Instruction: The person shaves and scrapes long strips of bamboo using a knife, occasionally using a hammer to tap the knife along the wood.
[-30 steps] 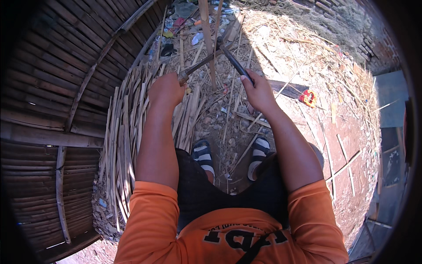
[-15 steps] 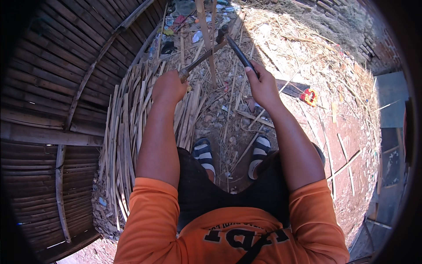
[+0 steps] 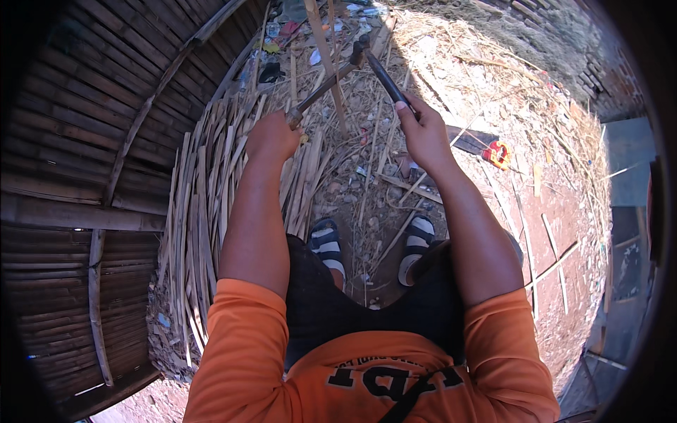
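Ground point(image 3: 575, 204): reddish, sunlit toward the right edge, shaded on the left, strewn with straw and chips.
Slatted wall point(image 3: 77, 92): dark bamboo, standing along the ground's left edge.
Brick wall point(image 3: 613, 77): rough, bordering the ground's far right corner.
Wearer: orange shirt point(image 3: 247, 345) and dark shorts point(image 3: 381, 321) at the ground's near edge.
Heap of strips point(image 3: 201, 204): long pale lengths lying side by side near the left edge, beside the slatted wall.
Split bamboo point(image 3: 321, 39): the piece being worked, standing slightly tilted near the ground's far edge, left of its middle; it parts into two lengths toward the top.
Long knife point(image 3: 324, 92): slanting up and rightward, its blade crossing the split bamboo.
Hammer point(image 3: 386, 81): dark handle slanting up and leftward, head just beside the blade's far end; whether they touch cannot be told.
Saw point(image 3: 497, 155): red-and-yellow grip, dark blade, flat on the ground toward the right edge.
Left hand point(image 3: 273, 137): fingers wrapped tightly around the knife's handle.
Right hand point(image 3: 427, 137): curled around the hammer's handle, thumb along it.
Sandals point(image 3: 324, 243): dark-and-white striped, between the forearms.
White scrap point(image 3: 315, 56): left of the split bamboo, near the far edge.
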Tool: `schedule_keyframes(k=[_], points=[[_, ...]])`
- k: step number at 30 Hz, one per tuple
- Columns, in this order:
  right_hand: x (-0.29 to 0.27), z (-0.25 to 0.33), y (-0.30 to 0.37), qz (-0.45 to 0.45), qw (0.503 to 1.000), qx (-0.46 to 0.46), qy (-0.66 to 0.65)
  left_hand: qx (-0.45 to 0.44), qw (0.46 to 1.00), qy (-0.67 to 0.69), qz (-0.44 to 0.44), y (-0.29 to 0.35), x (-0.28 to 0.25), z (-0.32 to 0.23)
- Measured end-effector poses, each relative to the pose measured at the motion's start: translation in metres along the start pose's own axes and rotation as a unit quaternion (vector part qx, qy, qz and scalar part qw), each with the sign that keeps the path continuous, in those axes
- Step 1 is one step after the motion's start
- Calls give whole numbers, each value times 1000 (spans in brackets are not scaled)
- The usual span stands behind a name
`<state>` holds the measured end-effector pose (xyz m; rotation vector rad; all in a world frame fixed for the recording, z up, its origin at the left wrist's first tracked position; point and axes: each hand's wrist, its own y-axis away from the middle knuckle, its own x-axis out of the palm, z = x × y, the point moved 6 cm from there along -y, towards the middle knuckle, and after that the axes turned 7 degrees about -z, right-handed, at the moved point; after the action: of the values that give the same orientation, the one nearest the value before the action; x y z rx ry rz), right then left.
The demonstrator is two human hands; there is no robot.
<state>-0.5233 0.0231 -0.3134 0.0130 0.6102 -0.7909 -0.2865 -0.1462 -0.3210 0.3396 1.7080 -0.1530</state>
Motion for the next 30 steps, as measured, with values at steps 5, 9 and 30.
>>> schedule_keyframes(k=[5, 9, 30], points=[[-25, 53, -14, -30, 992, -26, -118, -7, 1000, 10, -10, -5, 4, 8], [-8, 37, -22, -1, 998, -44, -44, -7, 1000, 12, -9, -5, 1, 0], [5, 15, -23, 31, 997, -14, -72, 13, 1000, 2, 0, -12, 22, -10]])
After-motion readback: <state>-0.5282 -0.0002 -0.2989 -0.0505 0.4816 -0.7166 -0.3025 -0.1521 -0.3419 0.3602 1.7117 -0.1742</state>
